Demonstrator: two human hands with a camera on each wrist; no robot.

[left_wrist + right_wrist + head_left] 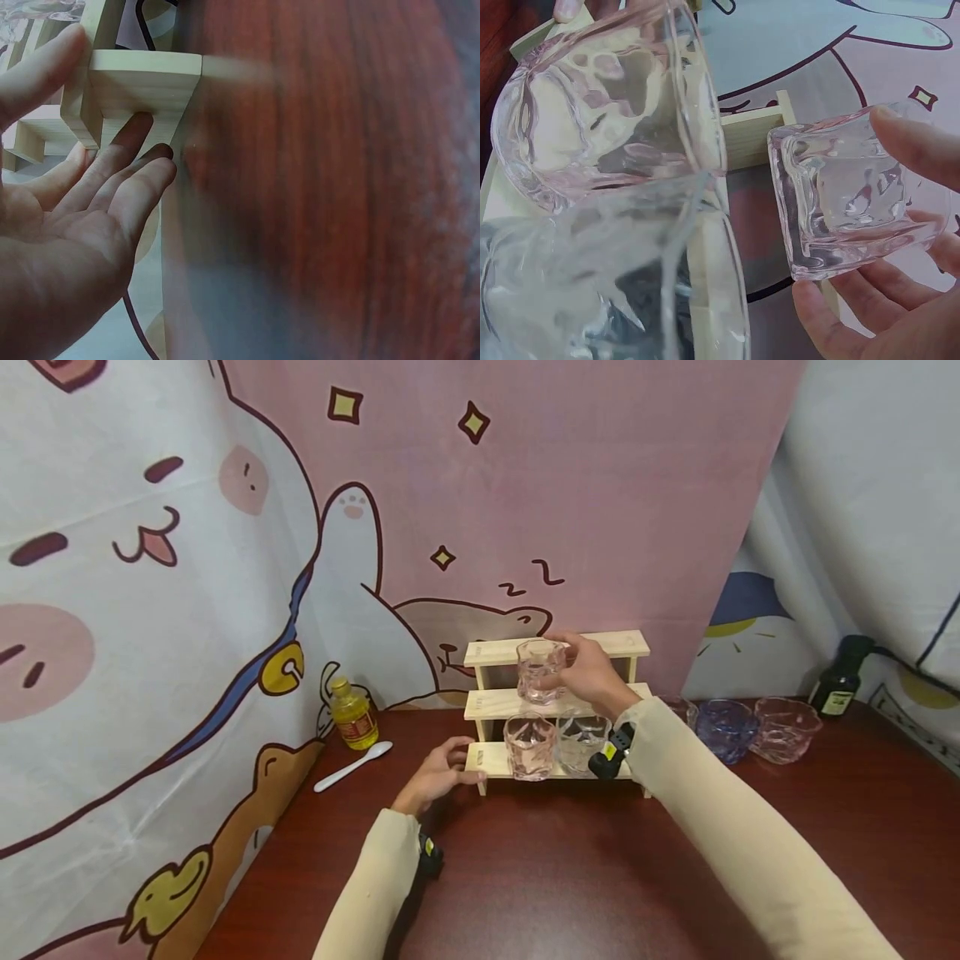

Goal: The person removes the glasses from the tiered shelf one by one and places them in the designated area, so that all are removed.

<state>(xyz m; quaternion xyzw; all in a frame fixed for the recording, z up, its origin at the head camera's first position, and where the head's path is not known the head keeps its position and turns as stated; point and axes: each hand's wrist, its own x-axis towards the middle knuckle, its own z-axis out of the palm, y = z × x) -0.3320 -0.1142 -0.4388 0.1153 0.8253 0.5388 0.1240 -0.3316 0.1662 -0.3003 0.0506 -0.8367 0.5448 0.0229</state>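
My right hand (592, 677) grips a clear pinkish glass (540, 672), thumb on one side and fingers on the other. The glass is in front of the top and middle tiers of a three-step wooden shelf (487, 702). In the right wrist view the held glass (847, 195) lies sideways in the picture. On the bottom tier stand a pink glass (530, 747) and a clear glass (577, 743), side by side. My left hand (438, 774) holds the left end of that tier, its thumb in front and its fingers around the side (90, 195).
Right of the shelf stand a blue glass (726, 732) and a pink glass (785, 731), another glass partly hidden by the right sleeve. A dark bottle (837, 681) is farther right. On the left are a yellow-liquid bottle (354, 714) and a white spoon (352, 767).
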